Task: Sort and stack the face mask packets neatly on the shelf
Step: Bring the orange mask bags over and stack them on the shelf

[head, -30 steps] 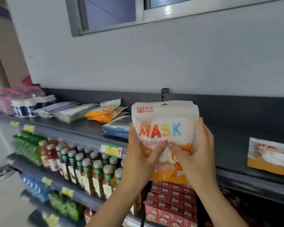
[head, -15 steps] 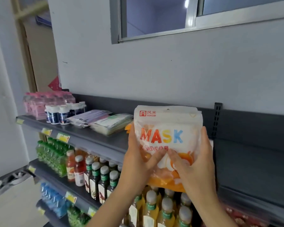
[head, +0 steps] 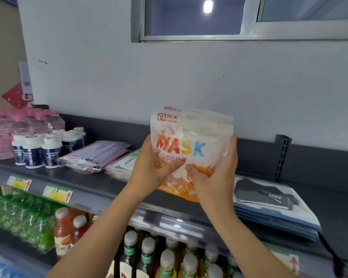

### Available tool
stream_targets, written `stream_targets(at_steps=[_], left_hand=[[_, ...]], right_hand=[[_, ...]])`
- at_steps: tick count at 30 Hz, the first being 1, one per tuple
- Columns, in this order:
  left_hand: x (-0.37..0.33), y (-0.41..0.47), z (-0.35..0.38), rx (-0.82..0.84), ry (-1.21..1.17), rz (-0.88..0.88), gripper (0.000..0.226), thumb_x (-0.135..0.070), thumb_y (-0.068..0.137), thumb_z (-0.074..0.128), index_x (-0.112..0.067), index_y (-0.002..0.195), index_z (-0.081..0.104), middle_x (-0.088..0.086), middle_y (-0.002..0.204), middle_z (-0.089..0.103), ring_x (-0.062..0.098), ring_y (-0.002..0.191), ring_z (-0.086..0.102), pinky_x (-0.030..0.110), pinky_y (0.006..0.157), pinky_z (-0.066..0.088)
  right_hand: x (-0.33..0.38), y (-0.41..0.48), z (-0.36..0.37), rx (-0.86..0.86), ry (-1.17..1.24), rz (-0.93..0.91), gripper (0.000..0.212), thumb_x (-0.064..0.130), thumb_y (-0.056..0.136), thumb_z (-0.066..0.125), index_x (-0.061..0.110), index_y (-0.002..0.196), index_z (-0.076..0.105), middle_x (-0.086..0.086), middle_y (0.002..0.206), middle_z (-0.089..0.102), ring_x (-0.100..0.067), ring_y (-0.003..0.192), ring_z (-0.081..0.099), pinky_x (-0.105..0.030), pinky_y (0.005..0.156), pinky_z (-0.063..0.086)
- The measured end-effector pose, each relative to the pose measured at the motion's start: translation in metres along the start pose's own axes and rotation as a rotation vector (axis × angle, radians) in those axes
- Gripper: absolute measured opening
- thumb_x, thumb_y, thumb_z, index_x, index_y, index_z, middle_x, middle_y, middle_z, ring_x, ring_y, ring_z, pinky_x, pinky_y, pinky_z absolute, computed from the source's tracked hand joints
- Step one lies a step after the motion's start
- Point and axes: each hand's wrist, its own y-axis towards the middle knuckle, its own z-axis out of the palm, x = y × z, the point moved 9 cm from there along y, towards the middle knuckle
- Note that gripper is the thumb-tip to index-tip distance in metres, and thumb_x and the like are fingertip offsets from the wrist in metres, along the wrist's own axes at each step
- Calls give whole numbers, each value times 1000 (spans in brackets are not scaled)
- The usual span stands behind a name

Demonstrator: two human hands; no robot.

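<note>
Both hands hold a small pile of white packets [head: 191,141] with the word MASK in coloured letters on the front. The pile stands upright with its front toward the camera. Behind the first packet, the top edge of at least one more shows.

The left hand [head: 154,167] grips the left side of the pile, with the thumb across the front, under the letters, and the fingers behind. The right hand [head: 215,175] grips the right side in the same way, with the thumb on the front near the orange lower part and the fingers curled along the right edge. The two thumbs almost meet in the middle.

The pile is over the top shelf [head: 84,181], between other goods. I cannot tell if its bottom edge touches the shelf.

Just left of the pile lies a pale packet [head: 123,164], partly hidden by the left hand. Beside it lie flat purple packets [head: 96,154]. Further left stand white bottles [head: 38,149] with dark labels, and behind them are pink packs [head: 6,133]. To the right of the pile lies a stack of blue packets [head: 269,209], with a dark mask pictured on the top one. Yellow price tags [head: 57,192] hang on the front edge of the shelf. On the level below, drink bottles [head: 166,261] stand in rows.
</note>
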Motion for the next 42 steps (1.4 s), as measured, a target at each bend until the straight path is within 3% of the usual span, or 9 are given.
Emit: stream_targets(at_steps=[3, 7, 12, 19, 25, 30, 34, 39, 42], left_hand=[[18, 7, 0, 33, -61, -18, 63, -27, 71, 79, -28, 122, 43, -5, 118, 61, 8, 107, 62, 28, 87, 54], [50, -6, 17, 206, -161, -129, 67, -8, 73, 76, -21, 126, 38, 0, 119, 63, 12, 105, 65, 26, 77, 57], [67, -12, 26, 236, -241, -172, 72, -6, 77, 74, -22, 132, 32, 1, 123, 60, 13, 107, 64, 24, 72, 56], [80, -11, 30, 201, -189, -251, 74, -18, 79, 74, -37, 133, 28, -15, 119, 56, -1, 103, 62, 21, 73, 56], [88, -17, 32, 190, -1, -282, 51, -32, 85, 67, -46, 119, 32, -17, 108, 63, 2, 94, 66, 30, 64, 60], [80, -20, 33, 241, 225, -278, 57, -43, 89, 56, -36, 136, 25, -35, 102, 43, -11, 86, 53, 12, 74, 46], [81, -21, 30, 258, 357, -321, 79, -52, 87, 51, -25, 149, 10, -16, 109, 53, 6, 81, 64, 27, 80, 52], [77, -18, 30, 205, 270, -368, 70, -44, 89, 54, -23, 145, 19, -12, 107, 58, 4, 70, 65, 14, 55, 49], [63, -17, 23, 105, 258, -324, 69, -40, 89, 56, -18, 146, 23, -9, 125, 49, 8, 101, 56, 11, 74, 46]], right_hand=[[-8, 4, 10, 15, 1, -1, 108, 4, 71, 77, 35, 148, 8, 7, 150, 19, -6, 137, 26, -33, 100, 48], [-32, -8, 17, 78, -52, 87, 116, 6, 70, 79, 53, 139, -2, 17, 150, 13, -2, 131, 32, -9, 85, 49], [-57, -16, 18, 121, -37, 236, 128, 9, 67, 82, 67, 129, -12, 20, 149, 21, -9, 127, 43, -26, 75, 58], [-81, -13, 19, 142, -117, 368, 121, 8, 68, 80, 46, 144, -6, 13, 133, 38, -12, 118, 48, -33, 84, 56], [-80, -15, 22, 278, -302, 392, 89, 19, 80, 70, 26, 147, 11, 7, 132, 34, -3, 105, 35, 7, 53, 34], [-82, -18, 21, 351, -297, 425, 92, 22, 82, 69, 27, 148, 4, 3, 140, 31, -1, 103, 29, 10, 54, 32], [-82, -22, 18, 347, -300, 430, 86, 24, 81, 71, 33, 142, 12, 10, 129, 31, 0, 102, 33, 3, 51, 38], [-82, -25, 12, 309, -311, 374, 78, 27, 74, 74, 38, 133, 24, 11, 132, 34, -4, 115, 43, -12, 78, 51], [-71, -25, 8, 302, -310, 343, 91, 29, 76, 73, 34, 145, 14, 11, 143, 28, -9, 129, 36, -33, 99, 48]])
